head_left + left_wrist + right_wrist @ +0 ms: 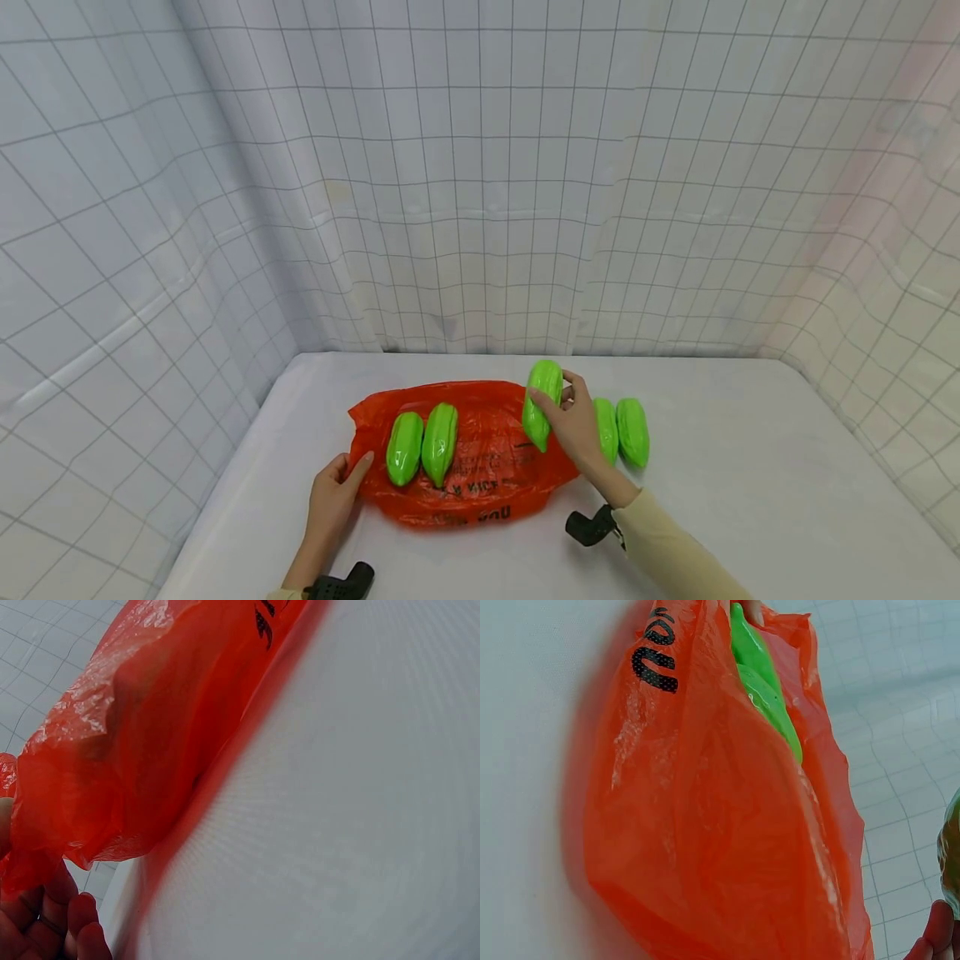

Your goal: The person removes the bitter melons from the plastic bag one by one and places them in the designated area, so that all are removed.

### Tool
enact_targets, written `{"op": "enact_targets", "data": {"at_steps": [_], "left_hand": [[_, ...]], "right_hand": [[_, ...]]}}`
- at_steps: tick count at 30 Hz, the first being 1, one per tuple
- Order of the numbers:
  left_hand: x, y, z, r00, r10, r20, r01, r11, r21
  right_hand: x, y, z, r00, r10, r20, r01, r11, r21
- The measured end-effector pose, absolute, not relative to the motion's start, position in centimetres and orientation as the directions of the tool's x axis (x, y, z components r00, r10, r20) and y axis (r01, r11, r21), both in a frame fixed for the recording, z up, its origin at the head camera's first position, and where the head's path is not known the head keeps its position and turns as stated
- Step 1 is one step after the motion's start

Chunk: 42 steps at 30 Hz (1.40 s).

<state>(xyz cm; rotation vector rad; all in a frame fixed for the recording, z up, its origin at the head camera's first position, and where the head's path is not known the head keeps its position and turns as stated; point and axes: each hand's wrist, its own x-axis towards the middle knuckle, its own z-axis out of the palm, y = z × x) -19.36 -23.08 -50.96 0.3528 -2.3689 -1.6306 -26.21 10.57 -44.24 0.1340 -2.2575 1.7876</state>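
A red plastic bag (pixel 487 417) with black printing lies spread on the white table. Two bright green, glossy, ridged vegetable-shaped pieces (pixel 405 448) lie side by side on its left half. At the bag's left edge my left hand (pixel 335 496) pinches the film; the left wrist view shows the red film (pixel 150 735) between thumb and fingers. Above the bag's right part, my right hand (pixel 573 417) holds another green piece (pixel 542 404) between thumb and fingers. In the right wrist view that piece (pixel 950 855) shows only at the right edge.
Two more green pieces (pixel 633 433) lie on the table right of the bag, one partly hidden behind my right hand. White curtains (pixel 480 183) with a dark grid stand behind the table and along both sides. The white tabletop (pixel 750 467) extends to the right.
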Motion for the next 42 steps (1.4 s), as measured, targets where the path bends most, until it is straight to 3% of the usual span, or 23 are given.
{"op": "enact_targets", "data": {"at_steps": [14,29,42], "left_hand": [[-19.4,-23.0,-51.0,-0.941,-0.331,0.068,-0.058,0.355,0.933],[-19.3,-23.0,-50.9,-0.939,-0.338,0.063,-0.063,0.349,0.935],[-19.4,-23.2,-51.2,-0.934,-0.343,0.096,-0.031,0.347,0.937]], "right_hand": [[-26.0,12.3,-43.6,-0.977,0.119,0.178,-0.155,0.181,-0.971],[-26.5,14.7,-43.9,-0.958,0.197,0.206,-0.144,0.289,-0.946],[-26.2,17.4,-43.6,-0.963,0.229,0.143,-0.059,0.339,-0.939]]}}
